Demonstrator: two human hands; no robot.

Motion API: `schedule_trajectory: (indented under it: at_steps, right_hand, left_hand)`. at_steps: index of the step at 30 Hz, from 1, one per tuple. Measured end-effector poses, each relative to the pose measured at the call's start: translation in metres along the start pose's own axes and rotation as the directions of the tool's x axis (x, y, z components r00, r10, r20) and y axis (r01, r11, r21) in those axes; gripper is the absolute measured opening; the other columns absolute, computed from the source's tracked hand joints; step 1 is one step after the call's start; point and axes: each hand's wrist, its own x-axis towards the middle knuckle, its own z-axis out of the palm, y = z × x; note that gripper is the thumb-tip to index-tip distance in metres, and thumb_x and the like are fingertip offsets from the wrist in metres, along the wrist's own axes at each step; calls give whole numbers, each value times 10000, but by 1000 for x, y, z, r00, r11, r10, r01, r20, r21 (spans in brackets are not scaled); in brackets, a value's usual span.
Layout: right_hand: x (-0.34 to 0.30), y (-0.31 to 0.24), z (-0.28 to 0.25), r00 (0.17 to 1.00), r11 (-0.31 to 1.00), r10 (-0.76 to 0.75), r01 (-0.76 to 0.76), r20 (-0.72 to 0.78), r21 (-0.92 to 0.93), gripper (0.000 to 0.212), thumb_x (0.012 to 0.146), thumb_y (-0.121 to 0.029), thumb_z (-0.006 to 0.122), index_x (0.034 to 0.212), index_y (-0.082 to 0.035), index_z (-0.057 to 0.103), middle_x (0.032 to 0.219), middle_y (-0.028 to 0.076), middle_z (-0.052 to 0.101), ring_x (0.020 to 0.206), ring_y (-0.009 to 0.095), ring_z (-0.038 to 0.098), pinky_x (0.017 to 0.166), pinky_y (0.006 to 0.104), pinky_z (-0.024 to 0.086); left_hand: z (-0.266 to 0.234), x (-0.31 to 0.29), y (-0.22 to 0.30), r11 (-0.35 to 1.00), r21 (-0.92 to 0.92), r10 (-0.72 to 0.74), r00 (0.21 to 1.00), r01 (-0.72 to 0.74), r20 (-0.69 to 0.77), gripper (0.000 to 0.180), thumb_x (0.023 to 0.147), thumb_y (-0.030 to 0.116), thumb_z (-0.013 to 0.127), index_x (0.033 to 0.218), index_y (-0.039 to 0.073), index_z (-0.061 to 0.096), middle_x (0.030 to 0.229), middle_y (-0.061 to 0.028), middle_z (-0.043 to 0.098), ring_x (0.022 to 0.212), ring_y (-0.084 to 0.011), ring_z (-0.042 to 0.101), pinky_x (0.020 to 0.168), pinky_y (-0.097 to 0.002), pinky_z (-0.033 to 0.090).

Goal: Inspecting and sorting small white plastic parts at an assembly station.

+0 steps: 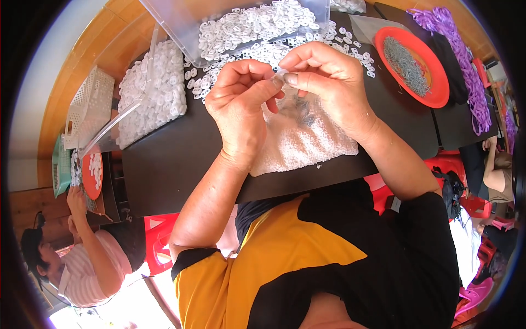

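Observation:
Above a pale towel [307, 148], my two hands meet fingertip to fingertip. My left hand [241, 104] is closed, its thumb and fingers pinched together at a small whitish plastic piece [281, 72]. My right hand [334, 88] grips the same piece between thumb and forefinger. The fingers cover most of it, so its exact shape is hidden. Some small grey metal pins [303, 109] lie on the towel beneath the hands. Just beyond them, loose white oval plastic pieces [255, 55] with holes spread over the dark table [170, 172].
A clear bin [192, 55] of white pieces stands at the back. Left are a filled clear bag [153, 93] and a white basket [90, 101]. A red plate [438, 82] holds grey pins at right, near purple ribbon [471, 82]. A co-worker [87, 263] sits at left.

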Motion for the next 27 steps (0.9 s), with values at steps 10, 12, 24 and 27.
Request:
schedule_trajectory:
  at_steps: [10, 12, 24, 27]
  right_hand:
    - [12, -9, -21, 991, 995, 92, -95, 100, 33, 200, 862, -23, 626, 1060, 2, 638, 910, 49, 651, 764, 76, 611, 620, 214, 499]
    - [12, -11, -22, 987, 995, 99, -102, 126, 15, 203, 868, 0, 601, 1068, 14, 631, 975, 68, 648, 791, 91, 622, 638, 223, 515]
    - [11, -9, -21, 982, 993, 102, -109, 156, 36, 225, 852, -42, 660, 1072, -14, 620, 792, 11, 625, 684, 56, 565, 589, 209, 460]
    - [12, -8, -21, 979, 994, 97, -105, 178, 31, 204, 858, -49, 656, 1058, -17, 627, 791, 14, 625, 689, 56, 569, 592, 211, 466]
  left_hand:
    - [-1, 3, 0, 1000, 23, 1, 987, -5, 163, 224, 804, -87, 701, 990, -15, 600, 866, -62, 641, 738, -111, 617, 534, -225, 495]
    - [-2, 4, 1, 999, 36, -20, 983, 14, 181, 234, 801, -86, 706, 997, -14, 599, 875, -61, 640, 758, -108, 616, 533, -224, 497]
    - [-3, 4, 5, 994, 93, -71, 990, 60, 120, 179, 817, -108, 658, 977, -37, 620, 809, -93, 659, 642, -124, 622, 502, -213, 469]
    - [-3, 4, 5, 996, 82, -43, 989, 32, 144, 195, 806, -125, 652, 977, -37, 626, 821, -88, 659, 664, -123, 626, 503, -216, 474]
